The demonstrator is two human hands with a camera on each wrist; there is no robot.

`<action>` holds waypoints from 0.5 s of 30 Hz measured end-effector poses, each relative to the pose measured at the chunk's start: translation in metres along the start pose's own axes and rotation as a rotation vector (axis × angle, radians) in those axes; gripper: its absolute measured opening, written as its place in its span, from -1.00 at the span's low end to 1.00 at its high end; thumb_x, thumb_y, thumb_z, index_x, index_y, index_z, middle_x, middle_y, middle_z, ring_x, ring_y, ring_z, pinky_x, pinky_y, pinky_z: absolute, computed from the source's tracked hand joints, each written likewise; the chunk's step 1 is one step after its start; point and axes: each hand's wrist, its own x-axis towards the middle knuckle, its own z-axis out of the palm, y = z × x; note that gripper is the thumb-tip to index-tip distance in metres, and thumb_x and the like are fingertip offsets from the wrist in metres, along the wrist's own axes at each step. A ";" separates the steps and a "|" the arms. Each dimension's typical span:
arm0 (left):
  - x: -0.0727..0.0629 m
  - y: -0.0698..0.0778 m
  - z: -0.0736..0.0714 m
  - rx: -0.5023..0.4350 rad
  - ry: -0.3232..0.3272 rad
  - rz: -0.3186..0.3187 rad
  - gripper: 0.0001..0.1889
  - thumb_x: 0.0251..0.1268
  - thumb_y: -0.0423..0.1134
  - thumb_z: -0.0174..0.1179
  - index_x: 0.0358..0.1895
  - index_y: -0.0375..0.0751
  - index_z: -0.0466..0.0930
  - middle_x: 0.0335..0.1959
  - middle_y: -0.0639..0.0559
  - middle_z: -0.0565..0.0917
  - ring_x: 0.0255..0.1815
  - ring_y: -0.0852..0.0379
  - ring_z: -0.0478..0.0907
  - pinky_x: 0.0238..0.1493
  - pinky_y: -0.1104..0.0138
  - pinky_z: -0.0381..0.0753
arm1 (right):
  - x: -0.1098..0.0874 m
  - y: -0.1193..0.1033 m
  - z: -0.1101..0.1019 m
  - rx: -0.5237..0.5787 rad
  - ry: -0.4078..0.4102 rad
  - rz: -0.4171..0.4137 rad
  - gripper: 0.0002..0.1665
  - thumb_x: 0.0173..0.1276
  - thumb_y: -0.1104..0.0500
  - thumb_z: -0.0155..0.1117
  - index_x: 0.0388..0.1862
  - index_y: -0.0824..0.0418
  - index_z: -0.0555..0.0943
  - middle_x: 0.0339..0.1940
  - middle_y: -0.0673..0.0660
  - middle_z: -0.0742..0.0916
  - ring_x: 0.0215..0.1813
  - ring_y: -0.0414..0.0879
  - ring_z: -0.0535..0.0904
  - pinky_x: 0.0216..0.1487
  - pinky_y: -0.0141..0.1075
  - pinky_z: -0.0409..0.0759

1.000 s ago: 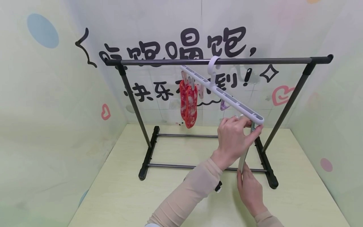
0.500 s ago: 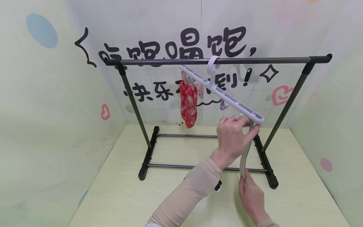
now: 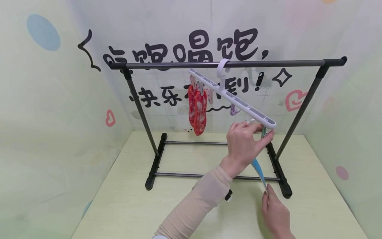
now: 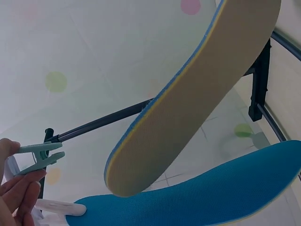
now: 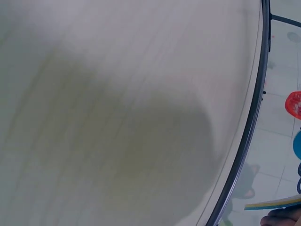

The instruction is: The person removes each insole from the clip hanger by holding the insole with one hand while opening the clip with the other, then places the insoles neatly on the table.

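The held insole (image 3: 259,171) lies below the left hand (image 3: 243,139), its long axis slanting down and to the right, to where the right hand (image 3: 276,212) pinches its lower end. The relation that counts is between the insole's free end and the green clip (image 4: 44,163): in the left wrist view that rounded end is apart from the clip, beside the blue face of a second insole (image 4: 188,197) that meets a white clip (image 4: 61,207). The left hand, nearer the clip, has thumb and fingers clamped on its two handles under the near end of the hanger (image 3: 228,94); a narrow gap shows between the clip's tips. Against half a second ago, the right hand is lower and farther right, and the held insole, then nearly upright and edge-on, now leans and shows blue; the left hand has hardly shifted, and the red pieces (image 3: 200,113) hang as before.
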 end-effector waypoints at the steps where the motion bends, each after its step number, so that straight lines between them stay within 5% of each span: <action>1: 0.000 0.000 0.000 -0.008 -0.003 0.000 -0.76 0.11 0.07 0.43 -0.37 0.00 0.73 -0.43 0.25 0.79 -0.51 0.32 0.56 -0.23 0.48 0.40 | 0.000 0.002 -0.001 -0.003 0.006 0.007 -0.58 0.28 0.39 0.14 0.11 0.56 0.56 -0.05 0.49 0.70 -0.26 0.40 0.69 -0.56 0.13 0.56; 15: -0.003 -0.004 0.001 -0.050 -0.005 0.016 -0.64 0.01 0.14 0.48 -0.25 -0.02 0.75 -0.36 0.23 0.79 -0.43 0.29 0.60 -0.26 0.50 0.35 | 0.003 0.018 -0.019 -0.023 0.065 0.038 -0.61 0.32 0.35 0.13 0.10 0.49 0.58 -0.17 0.48 0.73 -0.66 0.23 0.58 -0.69 0.06 0.41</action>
